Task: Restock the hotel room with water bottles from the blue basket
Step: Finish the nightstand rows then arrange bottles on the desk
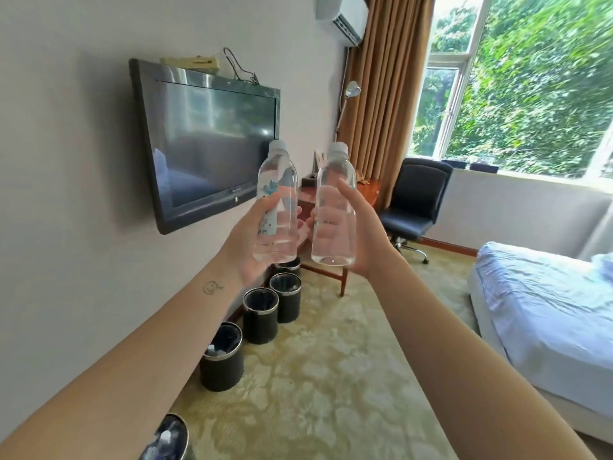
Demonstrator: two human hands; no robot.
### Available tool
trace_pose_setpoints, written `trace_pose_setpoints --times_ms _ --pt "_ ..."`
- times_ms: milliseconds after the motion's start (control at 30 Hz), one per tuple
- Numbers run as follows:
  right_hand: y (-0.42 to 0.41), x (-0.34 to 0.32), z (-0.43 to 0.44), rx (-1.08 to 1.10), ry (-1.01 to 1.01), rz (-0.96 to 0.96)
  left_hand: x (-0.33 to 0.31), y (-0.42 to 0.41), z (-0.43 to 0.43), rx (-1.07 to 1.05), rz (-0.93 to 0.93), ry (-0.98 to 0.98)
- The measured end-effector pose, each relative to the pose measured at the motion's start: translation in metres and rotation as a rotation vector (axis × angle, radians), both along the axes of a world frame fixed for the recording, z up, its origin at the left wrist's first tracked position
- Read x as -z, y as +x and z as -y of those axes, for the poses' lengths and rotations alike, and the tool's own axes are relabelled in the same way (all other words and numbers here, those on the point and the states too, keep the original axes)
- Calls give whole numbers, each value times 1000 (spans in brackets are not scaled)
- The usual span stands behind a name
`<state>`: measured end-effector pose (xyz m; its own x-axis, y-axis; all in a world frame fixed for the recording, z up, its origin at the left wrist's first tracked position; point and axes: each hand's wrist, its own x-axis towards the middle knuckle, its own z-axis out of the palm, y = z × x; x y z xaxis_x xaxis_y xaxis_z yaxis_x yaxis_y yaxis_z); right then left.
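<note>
Blocked at 9 o'clock by the wall (66,161) and the television (212,141), close beside the left hand (247,247) and the left bottle (277,207). Hemmed at 7 to 8 o'clock by a row of black bins (260,315) along the wall's foot. Closed at 3 to 4 o'clock by the bed (547,310). Open along the carpet (331,376) from 6 o'clock up the middle, between bins and bed. Barred at 12 o'clock, beyond the hands, by the bench (371,190), with the chair (414,197) at 2 o'clock. Narrow gap only between left bottle and right bottle (335,210), gripped in the right hand (365,237).

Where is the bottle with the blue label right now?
In the head view, the labelled bottle is held cap-up in the left hand near mid-frame, before the wall TV, just left of the plain bottle in the right hand.
</note>
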<state>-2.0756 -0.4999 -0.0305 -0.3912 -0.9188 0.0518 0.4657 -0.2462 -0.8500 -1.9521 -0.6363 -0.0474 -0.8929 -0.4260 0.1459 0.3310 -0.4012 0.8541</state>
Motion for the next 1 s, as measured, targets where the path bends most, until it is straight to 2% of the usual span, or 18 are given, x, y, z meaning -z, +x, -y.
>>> trace_pose_setpoints --times_ms 233,333,400,667,800,1000 --pt "-31 -5 -54 94 10 -70 -7 -45 -46 233 -1 -29" --pt "-40 -7 -64 226 36 -103 -9 -61 -50 210 -47 63" --pt "-42 -7 -65 261 -29 -44 -9 -69 -48 215 -66 87" --pt "-52 18 -50 507 -59 -1 9 -97 -17 161 -88 5" --pt "-58 37 -32 534 -120 108 17 -111 2 140 -120 80" --pt "-75 43 -8 590 -38 126 27 -130 36 126 -52 82"
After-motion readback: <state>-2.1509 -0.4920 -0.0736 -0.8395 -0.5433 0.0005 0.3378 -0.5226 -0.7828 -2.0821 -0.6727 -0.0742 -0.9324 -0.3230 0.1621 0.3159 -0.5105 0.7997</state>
